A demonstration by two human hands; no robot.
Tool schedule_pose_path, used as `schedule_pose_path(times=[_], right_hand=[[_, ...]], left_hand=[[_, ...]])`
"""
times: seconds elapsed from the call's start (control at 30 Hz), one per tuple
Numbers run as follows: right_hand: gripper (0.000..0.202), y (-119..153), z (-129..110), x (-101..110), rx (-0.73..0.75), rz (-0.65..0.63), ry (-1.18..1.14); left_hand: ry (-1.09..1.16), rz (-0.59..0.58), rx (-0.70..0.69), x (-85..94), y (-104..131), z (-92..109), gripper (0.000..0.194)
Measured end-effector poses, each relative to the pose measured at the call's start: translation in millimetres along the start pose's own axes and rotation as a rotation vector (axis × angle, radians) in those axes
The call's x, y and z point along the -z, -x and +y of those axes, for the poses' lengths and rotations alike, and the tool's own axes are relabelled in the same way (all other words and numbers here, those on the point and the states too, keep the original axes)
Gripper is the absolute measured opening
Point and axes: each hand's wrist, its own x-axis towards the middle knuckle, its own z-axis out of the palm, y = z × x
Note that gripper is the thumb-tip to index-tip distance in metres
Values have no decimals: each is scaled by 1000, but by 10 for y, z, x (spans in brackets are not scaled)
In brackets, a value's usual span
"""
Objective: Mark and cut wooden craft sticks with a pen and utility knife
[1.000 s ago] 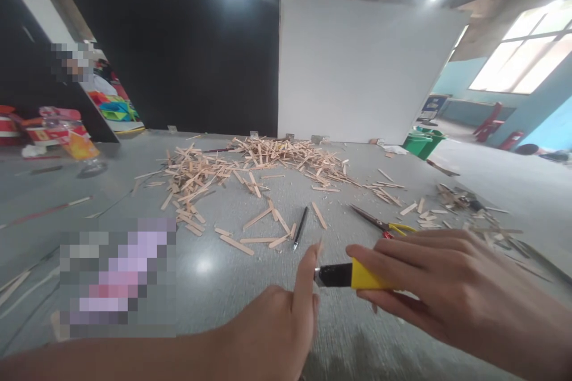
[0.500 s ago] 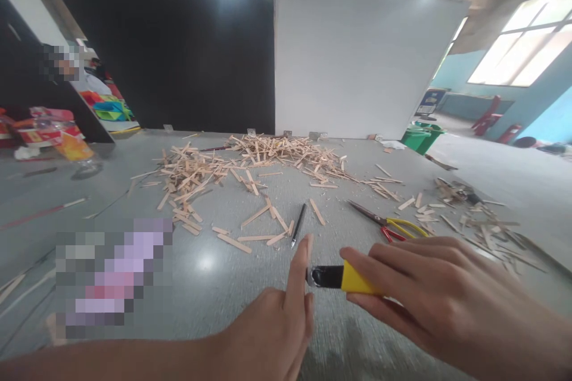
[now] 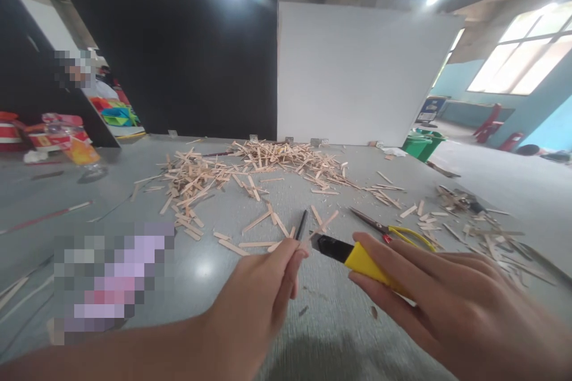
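Knife: a cutter with a yellow handle and a black front end.
How the knife sits: in the right hand, tipped, with its front pointing up and to the left.
Stick: thin, flat, pale wood.
How the stick sits: pinched in the left hand, slanting up and to the right.
Knife tip: right by the stick; touching or not is hard to see.

Grey tabletop, heaped wooden sticks, black pen, yellow-handled scissors, plastic bottle
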Motion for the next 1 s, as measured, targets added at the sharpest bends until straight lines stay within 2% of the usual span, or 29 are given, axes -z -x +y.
schedule_pose_path(times=[0.13, 0.3, 0.4, 0.53, 0.73, 1.0], right_hand=[[34, 66, 25, 2, -15, -35, -74], [32, 81, -113, -115, -37, 1, -80], [32, 51, -130, -138, -52, 3, -60], [34, -13, -7, -68, 12, -62, -167], [37, -29, -64, -46, 17, -7, -22], [44, 29, -61, -27, 54, -135, 39]], left_hand=[[-50, -21, -53, 8, 23, -40, 27], [-73, -27, -128, 27, 0, -66, 20], [-39, -26, -110, 35, -17, -85, 21], [-48, -106, -98, 21, 11, -120, 16], [-15, -130, -35, 21, -26, -149, 19], [-108, -207, 47, 0, -193, -226, 32]])
